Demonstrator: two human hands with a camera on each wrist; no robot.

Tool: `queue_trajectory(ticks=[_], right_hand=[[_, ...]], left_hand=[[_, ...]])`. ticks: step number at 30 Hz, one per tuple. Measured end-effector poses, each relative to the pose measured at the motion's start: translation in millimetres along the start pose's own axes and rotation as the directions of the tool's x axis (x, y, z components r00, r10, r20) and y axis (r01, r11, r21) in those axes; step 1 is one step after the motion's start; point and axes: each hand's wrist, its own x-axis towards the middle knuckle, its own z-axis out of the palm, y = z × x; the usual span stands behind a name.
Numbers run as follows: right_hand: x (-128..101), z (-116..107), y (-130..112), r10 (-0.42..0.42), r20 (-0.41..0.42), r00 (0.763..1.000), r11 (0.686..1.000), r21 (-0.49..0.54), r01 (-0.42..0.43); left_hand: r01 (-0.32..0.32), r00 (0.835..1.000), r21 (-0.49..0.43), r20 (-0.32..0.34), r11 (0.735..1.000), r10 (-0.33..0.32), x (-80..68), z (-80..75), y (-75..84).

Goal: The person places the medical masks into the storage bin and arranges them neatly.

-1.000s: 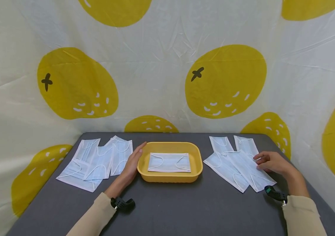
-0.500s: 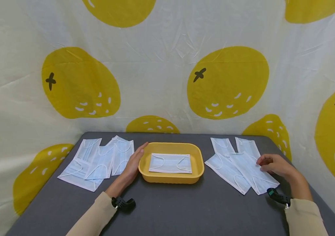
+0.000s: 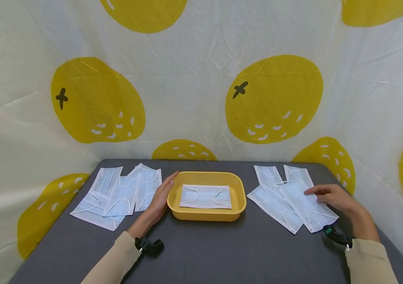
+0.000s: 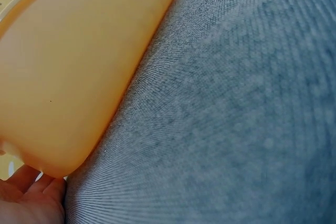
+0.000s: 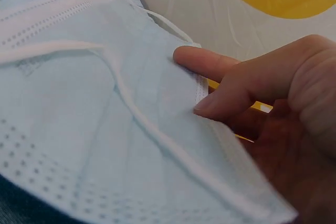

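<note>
A yellow plastic tray stands mid-table with one pale blue face mask lying flat in it. My left hand lies along the tray's left side, fingers extended against its wall; in the left wrist view the fingers show at the tray's end. On the right, my right hand pinches the long edge of the top face mask of an overlapping group. The right wrist view shows the thumb and a finger over the edge of this mask, with other fingers partly hidden beneath.
Several more face masks overlap left of the tray. Beside the held one lie others in the right group. The dark grey table backs onto a white curtain printed with yellow fruit.
My right hand has taken the edge of the top right mask, which has shifted and turned slightly to the right. The left hand and tray keep their places.
</note>
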Motion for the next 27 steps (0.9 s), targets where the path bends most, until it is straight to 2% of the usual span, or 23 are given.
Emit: queue_trajectory(ticks=[4,9,14,18,27], right_hand=[[1,1,0,-0.001,0.020,1.000,0.999,0.043,0.001],[3,3,2,0.027,0.004,1.000,1.000,0.001,-0.027],[2,3,3,0.004,-0.014,1.000,1.000,-0.027,-0.004],[0,1,-1,-0.033,-0.007,0.999,0.999,-0.001,0.033],[1,-4,-14,-0.040,0.003,0.999,0.996,0.081,0.039]], left_hand=[[0.000,1.000,-0.005,0.003,1.000,0.000,-0.1,0.2,0.5],[-0.001,1.000,-0.005,0.009,1.000,0.001,-0.2,0.3,0.4],[0.003,1.000,-0.006,0.004,1.000,-0.003,0.1,1.0,0.2],[0.001,1.000,0.002,0.003,1.000,-0.001,0.0,1.3,0.4],[0.004,1.000,0.009,0.004,1.000,-0.004,-0.1,0.9,0.8]])
